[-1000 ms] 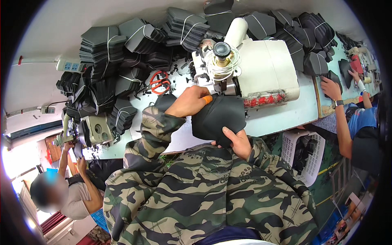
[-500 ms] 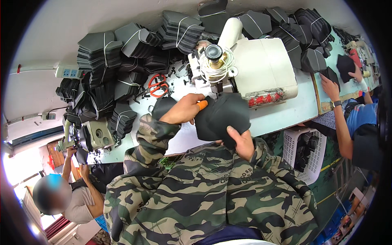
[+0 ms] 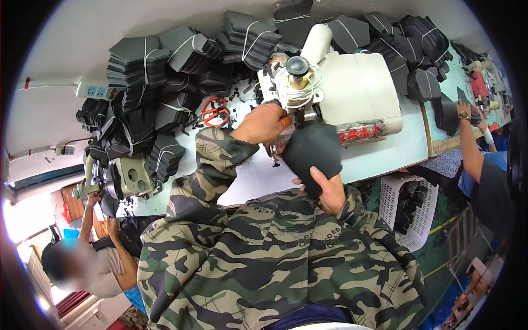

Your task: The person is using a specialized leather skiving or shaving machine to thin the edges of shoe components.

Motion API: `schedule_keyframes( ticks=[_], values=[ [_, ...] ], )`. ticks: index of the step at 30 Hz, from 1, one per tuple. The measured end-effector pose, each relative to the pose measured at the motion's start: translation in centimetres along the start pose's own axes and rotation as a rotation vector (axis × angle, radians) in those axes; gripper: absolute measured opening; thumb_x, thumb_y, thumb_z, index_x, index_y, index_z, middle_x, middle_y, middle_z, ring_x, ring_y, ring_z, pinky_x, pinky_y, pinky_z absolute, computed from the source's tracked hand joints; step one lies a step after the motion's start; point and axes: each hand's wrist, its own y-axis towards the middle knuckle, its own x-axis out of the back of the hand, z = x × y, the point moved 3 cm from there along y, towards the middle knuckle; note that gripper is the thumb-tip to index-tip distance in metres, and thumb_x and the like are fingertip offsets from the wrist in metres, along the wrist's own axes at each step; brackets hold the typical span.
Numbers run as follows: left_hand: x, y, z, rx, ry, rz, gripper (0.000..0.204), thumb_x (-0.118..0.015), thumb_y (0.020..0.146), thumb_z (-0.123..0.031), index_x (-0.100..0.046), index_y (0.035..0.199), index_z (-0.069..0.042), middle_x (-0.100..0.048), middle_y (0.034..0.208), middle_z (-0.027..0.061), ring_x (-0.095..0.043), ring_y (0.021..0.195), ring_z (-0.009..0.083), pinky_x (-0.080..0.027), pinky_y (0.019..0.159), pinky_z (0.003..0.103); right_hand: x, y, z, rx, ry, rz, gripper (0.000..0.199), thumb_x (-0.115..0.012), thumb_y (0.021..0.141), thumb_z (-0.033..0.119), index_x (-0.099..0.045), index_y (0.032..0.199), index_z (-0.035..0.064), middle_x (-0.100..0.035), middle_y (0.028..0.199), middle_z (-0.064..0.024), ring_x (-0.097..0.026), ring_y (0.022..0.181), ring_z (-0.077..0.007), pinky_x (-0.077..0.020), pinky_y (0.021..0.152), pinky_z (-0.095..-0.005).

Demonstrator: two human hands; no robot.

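Observation:
My right hand (image 3: 330, 191) grips the near edge of a black, curved, sheet-like piece (image 3: 313, 154), thumb on top and fingers underneath. The piece is tilted in front of a white sewing machine (image 3: 360, 91), its far edge close to the needle area. My left hand (image 3: 263, 125), an orange band on one finger, is at the machine's needle area (image 3: 300, 118), left of the piece and apart from most of it. Its fingers are bent together; the fingertips are partly hidden, so what they hold does not show.
Tied stacks of dark sheets (image 3: 135, 69) line the back of the white table (image 3: 247, 179). Red-handled scissors (image 3: 215, 113) lie among black scraps. A white basket (image 3: 426, 214) with black pieces stands at right. Co-workers work on both sides, one at another machine (image 3: 132, 176).
My left hand has moved off the black piece, up to the machine. The piece has shifted slightly right in my right hand. A dark piece beside my left wrist no longer shows.

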Motion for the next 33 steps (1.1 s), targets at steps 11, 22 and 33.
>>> schedule_keyframes(
  ticks=[11, 22, 33],
  values=[
    [-6.6, -8.7, 12.4, -0.029, -0.804, -0.204, 0.033, -0.073, 0.076, -0.011, -0.057, 0.101, 0.002, -0.062, 0.087, 0.0088, -0.054, 0.08, 0.0124, -0.046, 0.074, 0.028, -4.1, 2.7, -4.9, -0.122, -0.941, 0.69, 0.033, -0.064, 0.084, 0.023, -0.06, 0.107, -0.0009, -0.067, 0.092, -0.0142, -0.065, 0.086, -0.02, -0.049, 0.078, -0.0326],
    [-6.5, -3.3, 14.9, -0.424, 0.478, -0.144, 0.044, -0.075, 0.063, -0.014, -0.056, 0.102, -0.006, -0.056, 0.089, 0.0097, -0.056, 0.094, 0.0286, -0.042, 0.084, 0.039, -1.2, 4.0, -8.5, -0.077, -0.891, 0.3, 0.031, -0.065, 0.083, 0.019, -0.061, 0.104, -0.0034, -0.068, 0.092, -0.0151, -0.066, 0.082, -0.02, -0.0513, 0.075, -0.0308],
    [-3.4, -7.3, 7.5, -0.463, -0.085, 0.207, 0.032, -0.066, 0.076, -0.012, -0.06, 0.107, -0.007, -0.064, 0.088, 0.02, -0.06, 0.087, 0.0388, -0.047, 0.077, 0.045, -3.3, 2.5, -0.1, 0.486, -1.169, 0.443, 0.028, -0.067, 0.075, 0.015, -0.064, 0.101, 0.0056, -0.056, 0.119, -0.0194, -0.056, 0.107, -0.0343, -0.0442, 0.09, -0.0401]
  ],
)
